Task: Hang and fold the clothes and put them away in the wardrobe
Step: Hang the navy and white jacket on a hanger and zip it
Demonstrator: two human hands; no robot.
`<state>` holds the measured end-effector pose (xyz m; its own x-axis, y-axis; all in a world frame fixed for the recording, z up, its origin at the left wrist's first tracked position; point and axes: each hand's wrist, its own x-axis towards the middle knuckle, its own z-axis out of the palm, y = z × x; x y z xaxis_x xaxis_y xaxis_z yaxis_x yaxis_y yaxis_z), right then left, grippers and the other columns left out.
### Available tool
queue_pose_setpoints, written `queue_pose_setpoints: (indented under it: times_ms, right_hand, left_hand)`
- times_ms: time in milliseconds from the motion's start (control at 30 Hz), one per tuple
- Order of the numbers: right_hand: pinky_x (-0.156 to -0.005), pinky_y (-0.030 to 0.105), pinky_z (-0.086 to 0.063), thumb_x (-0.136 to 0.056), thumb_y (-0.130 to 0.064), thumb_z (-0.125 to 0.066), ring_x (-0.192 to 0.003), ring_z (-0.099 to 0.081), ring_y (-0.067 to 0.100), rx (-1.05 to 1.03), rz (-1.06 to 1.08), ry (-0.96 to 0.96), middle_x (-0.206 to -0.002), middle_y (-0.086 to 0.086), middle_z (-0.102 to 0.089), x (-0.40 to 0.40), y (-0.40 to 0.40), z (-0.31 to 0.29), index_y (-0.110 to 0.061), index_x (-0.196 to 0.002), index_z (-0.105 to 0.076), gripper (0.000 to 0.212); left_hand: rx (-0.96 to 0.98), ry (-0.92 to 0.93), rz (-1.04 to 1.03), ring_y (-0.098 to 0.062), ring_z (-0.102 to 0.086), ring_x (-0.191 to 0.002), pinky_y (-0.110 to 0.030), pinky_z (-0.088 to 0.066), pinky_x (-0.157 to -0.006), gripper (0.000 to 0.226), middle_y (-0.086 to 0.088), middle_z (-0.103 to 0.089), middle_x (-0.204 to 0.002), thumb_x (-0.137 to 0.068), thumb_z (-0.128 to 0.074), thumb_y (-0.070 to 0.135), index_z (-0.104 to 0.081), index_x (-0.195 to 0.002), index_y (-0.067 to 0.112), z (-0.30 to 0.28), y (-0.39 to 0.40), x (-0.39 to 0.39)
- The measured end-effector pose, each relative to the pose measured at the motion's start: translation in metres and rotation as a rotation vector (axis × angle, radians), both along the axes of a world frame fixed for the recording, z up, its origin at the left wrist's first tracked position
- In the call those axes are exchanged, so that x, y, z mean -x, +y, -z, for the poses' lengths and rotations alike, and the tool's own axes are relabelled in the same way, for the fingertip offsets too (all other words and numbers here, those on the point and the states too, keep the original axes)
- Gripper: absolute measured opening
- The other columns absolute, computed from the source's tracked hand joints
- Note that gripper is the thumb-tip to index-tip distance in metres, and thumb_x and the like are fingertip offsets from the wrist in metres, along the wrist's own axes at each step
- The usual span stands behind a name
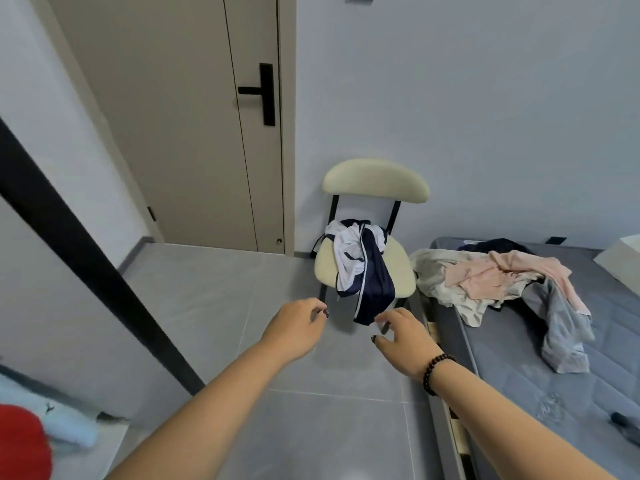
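Both hands outstretched above floor toward chair, holding nothing: left hand (298,326) fingers loosely curled, right hand (403,332) fingers spread, relaxed, beaded bracelet (437,372) on wrist. Grey mattress (519,368) at right, carrying heap of pink, cream, grey clothes (491,282) near its chair-side corner. Beige door (180,133) shut, black handle. Cream chair (374,268) against wall between door and mattress. Navy-and-white garment (363,268) crumpled on seat, navy end hanging over front edge, just beyond fingertips.
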<state>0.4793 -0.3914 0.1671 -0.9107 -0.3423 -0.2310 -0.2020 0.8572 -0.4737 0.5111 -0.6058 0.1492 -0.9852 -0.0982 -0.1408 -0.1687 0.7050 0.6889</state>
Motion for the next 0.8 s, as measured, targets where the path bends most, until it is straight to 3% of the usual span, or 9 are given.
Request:
queue_pose_setpoints:
  times_ms: [200,467,600,800]
  right_hand:
    - [-0.086,0.013,-0.033,-0.091,-0.023,-0.058,-0.098,-0.044,0.005,0.052,0.039,0.002,-0.127,-0.002,-0.047,0.071,0.004,0.012,-0.015,-0.127,-0.053,0.037]
    - [-0.090,0.017,-0.038,-0.090,-0.022,-0.059,-0.104,-0.052,0.011,0.081,0.045,-0.050,-0.128,-0.001,-0.048,0.177,0.026,0.025,-0.015,-0.127,-0.053,0.038]
    - [-0.093,0.018,-0.038,-0.090,-0.021,-0.060,-0.115,-0.052,0.015,0.111,0.028,-0.080,-0.131,0.000,-0.046,0.248,0.045,0.029,-0.014,-0.126,-0.054,0.038]
    - [-0.081,0.015,-0.036,-0.091,-0.024,-0.058,-0.094,-0.049,0.009,0.100,-0.025,-0.109,-0.128,-0.002,-0.046,0.348,0.073,0.034,-0.017,-0.126,-0.053,0.037]
  left_hand:
    - [0.001,-0.017,0.038,-0.017,-0.061,-0.106,-0.038,-0.050,-0.092,0.026,0.002,-0.068,-0.113,-0.097,-0.046,0.025,-0.065,-0.114,0.020,0.006,0.005,0.074]
    - [-0.020,-0.050,0.034,-0.013,-0.061,-0.107,-0.028,-0.049,-0.092,0.030,0.004,-0.067,-0.118,-0.095,-0.047,0.023,-0.065,-0.120,0.021,0.010,0.029,0.173]
    - [-0.046,-0.071,-0.026,-0.014,-0.060,-0.111,-0.030,-0.047,-0.097,0.029,0.003,-0.066,-0.121,-0.096,-0.048,0.022,-0.065,-0.120,0.020,0.014,0.051,0.233]
    - [-0.089,-0.093,-0.123,-0.012,-0.060,-0.112,-0.026,-0.046,-0.097,0.026,0.002,-0.066,-0.120,-0.096,-0.050,0.020,-0.066,-0.116,0.020,0.017,0.086,0.315]
